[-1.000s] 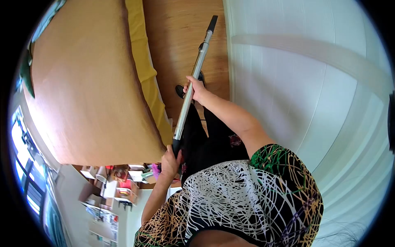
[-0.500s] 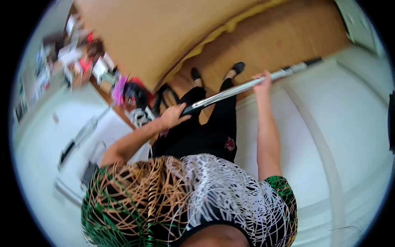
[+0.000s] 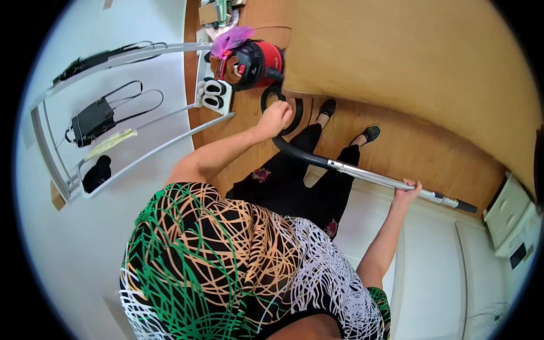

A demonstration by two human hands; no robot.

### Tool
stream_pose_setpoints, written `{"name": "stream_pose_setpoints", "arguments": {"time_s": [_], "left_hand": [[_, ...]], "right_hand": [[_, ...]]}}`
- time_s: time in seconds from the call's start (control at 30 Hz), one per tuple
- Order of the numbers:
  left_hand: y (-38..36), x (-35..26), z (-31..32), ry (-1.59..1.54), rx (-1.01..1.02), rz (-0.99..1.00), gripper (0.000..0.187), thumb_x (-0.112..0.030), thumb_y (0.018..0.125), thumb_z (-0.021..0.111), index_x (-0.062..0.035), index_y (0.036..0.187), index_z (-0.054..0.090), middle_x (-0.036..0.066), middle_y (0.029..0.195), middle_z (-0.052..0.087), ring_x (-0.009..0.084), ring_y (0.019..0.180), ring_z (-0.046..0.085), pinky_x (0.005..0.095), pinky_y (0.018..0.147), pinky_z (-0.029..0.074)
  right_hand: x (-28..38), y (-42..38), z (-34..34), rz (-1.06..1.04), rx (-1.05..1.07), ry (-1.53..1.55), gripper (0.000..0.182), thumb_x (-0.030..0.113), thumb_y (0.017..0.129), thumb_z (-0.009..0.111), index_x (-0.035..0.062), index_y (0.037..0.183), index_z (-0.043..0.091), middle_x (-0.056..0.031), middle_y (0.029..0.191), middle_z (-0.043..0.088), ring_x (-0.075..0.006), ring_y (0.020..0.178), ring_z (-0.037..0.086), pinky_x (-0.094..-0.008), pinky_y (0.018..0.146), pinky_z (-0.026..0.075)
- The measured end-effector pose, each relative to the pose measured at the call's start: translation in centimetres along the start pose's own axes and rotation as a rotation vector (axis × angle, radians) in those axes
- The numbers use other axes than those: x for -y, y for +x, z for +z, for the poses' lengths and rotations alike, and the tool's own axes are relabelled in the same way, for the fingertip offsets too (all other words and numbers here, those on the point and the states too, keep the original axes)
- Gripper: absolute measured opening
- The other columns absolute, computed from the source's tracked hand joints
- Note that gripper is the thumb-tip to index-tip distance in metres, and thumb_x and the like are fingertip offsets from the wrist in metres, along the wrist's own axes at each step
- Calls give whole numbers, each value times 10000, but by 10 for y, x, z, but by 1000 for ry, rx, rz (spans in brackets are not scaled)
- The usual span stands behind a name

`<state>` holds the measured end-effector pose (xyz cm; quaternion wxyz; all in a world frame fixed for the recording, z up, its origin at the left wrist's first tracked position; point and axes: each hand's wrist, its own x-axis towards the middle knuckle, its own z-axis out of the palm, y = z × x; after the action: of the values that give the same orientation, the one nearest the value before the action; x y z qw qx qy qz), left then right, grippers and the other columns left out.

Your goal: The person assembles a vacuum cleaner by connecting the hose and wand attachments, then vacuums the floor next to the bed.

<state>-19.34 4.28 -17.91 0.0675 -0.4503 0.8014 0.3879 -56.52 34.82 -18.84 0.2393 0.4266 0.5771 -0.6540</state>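
Observation:
A vacuum cleaner wand, a silver tube with a black curved handle and a dark tip, lies across in front of my legs. My right hand is wrapped round the metal tube towards its far end. At the top of the curved handle my left hand is closed, fingers curled where the handle meets the black hose; the exact hold is partly hidden. Beyond that hand stands the red and black vacuum cleaner on the floor, a purple plastic bag on top of it.
A bed with a tan cover fills the upper right. To the left is a metal rack with a black bag. Fluffy slippers sit near the vacuum. A white cabinet stands at the right.
My view has turned, bringing the vacuum cleaner and rack into clearer sight. The wand's far tip now points lower right instead of upper right. Left hand has shifted up along the curved handle.

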Motion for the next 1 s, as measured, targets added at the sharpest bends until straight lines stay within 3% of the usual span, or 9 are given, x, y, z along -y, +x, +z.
{"name": "stream_pose_setpoints", "arguments": {"time_s": [0.17, 0.23, 0.37, 0.4, 0.47, 0.5, 0.67, 0.77, 1.0], "left_hand": [[22, 73, -17, 220, -182, -224, 181, -131, 749, 539, -2, 875, 515, 187, 887, 514, 345, 868, 494, 424, 754, 408], [23, 101, -32, 299, -198, -542, 311, -130, 719, 572, 6, 985, 484, 195, 996, 486, 349, 938, 486, 422, 809, 406], [33, 132, -50, 297, -207, -620, 434, -122, 718, 551, 12, 1109, 419, 204, 1126, 437, 341, 1063, 435, 409, 873, 387], [36, 132, -56, 298, -213, -622, 434, -122, 718, 551, 12, 1109, 419, 204, 1126, 437, 341, 1063, 435, 409, 873, 387], [36, 130, -66, 462, -227, -307, 496, -106, 715, 531, 23, 1170, 384, 217, 1199, 396, 343, 1126, 386, 399, 901, 374], [40, 124, -74, 405, -70, -322, 597, -94, 706, 529, 30, 1246, 308, 225, 1309, 282, 336, 1222, 277, 401, 963, 317], [45, 143, -23, 458, 258, -356, 728, -107, 694, 561, -34, 1326, 208, 219, 1397, 25, 327, 1304, 66, 443, 1026, 187], [60, 176, 10, 410, 68, -232, 820, -125, 644, 627, -54, 1334, 191, 305, 1357, -3, 428, 1272, 72, 458, 1010, 209], [72, 247, 41, 320, -45, -346, 840, -117, 636, 610, -31, 1337, 155, 335, 1344, -24, 450, 1268, 35, 462, 1028, 157]], "right_hand": [[3, 5, 0, 25, -36, -14, 180, 125, 736, 531, 117, 624, 390, 13, 532, 376, -109, 467, 392, -256, 450, 364], [-3, 3, 18, 39, -42, -27, 179, 124, 734, 530, 116, 621, 391, 13, 528, 371, -111, 466, 389, -258, 449, 365], [-2, 1, 0, 56, -16, -10, 176, 116, 726, 525, 114, 610, 393, 8, 521, 384, -116, 467, 392, -262, 444, 373], [-1, 1, -1, 63, -24, 6, 177, 112, 724, 522, 112, 605, 391, 6, 521, 391, -118, 469, 394, -262, 444, 375], [3, -7, -1, 69, -11, -5, 180, 103, 725, 518, 111, 599, 389, 2, 527, 406, -124, 468, 398, -265, 447, 376], [2, -10, 2, 69, -18, -8, 187, 101, 725, 519, 110, 594, 386, 0, 526, 404, -126, 470, 396, -267, 454, 377], [1, -12, 18, 30, -24, -92, 202, 97, 722, 525, 110, 583, 378, -3, 525, 396, -133, 474, 384, -271, 478, 383], [-21, -4, 42, -7, -70, -157, 210, 97, 718, 530, 108, 577, 374, -3, 523, 389, -135, 477, 373, -271, 487, 386], [-66, 1, 75, -7, -79, -208, 221, 98, 715, 529, 106, 561, 372, -4, 521, 385, -146, 483, 373, -286, 490, 384]]}}
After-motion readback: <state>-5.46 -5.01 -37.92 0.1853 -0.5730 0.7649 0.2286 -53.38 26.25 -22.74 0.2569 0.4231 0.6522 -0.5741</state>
